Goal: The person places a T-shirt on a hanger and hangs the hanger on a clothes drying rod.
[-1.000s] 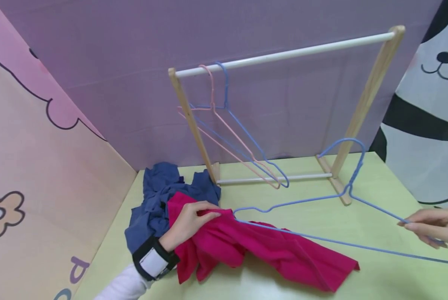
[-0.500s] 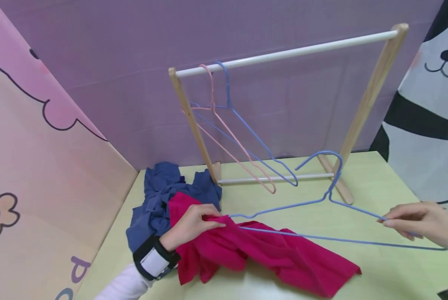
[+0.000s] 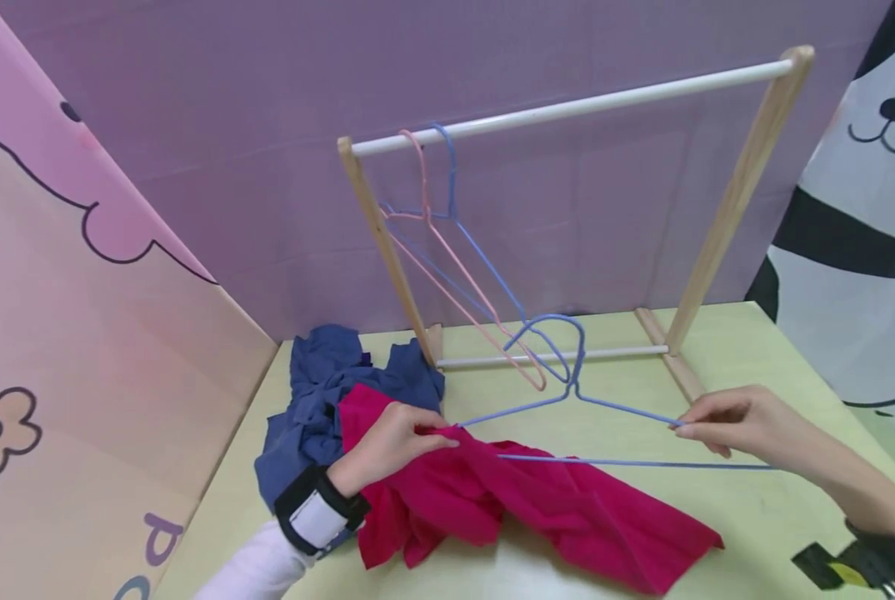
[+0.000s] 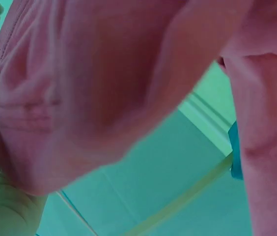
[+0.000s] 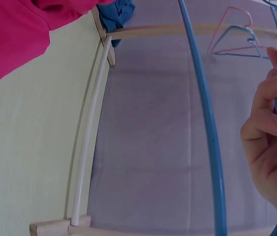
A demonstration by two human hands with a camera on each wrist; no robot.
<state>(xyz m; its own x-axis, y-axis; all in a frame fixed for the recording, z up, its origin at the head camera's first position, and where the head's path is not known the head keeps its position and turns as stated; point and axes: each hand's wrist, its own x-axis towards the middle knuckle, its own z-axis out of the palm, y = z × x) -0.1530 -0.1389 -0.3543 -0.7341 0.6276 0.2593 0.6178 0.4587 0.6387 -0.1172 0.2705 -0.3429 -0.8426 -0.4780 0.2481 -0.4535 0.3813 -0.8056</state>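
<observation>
Head view: a crumpled crimson cloth garment (image 3: 552,500), lying on the pale yellow-green worktop (image 3: 777,504), is pinched at its raised edge by the fingers of the left hand (image 3: 395,446). One sloping arm of a slim blue triangular hanger (image 3: 579,358) is pinched by the fingers of the right hand (image 3: 743,423); its opposite end seems to be tucked into the garment, though that spot is hidden by fabric. Crumpled navy cloth (image 3: 323,408) is partly overlapped by the garment. Behind, a slender pink hanger (image 3: 423,179) is hung on a pale wooden rack with white rails (image 3: 736,187).
</observation>
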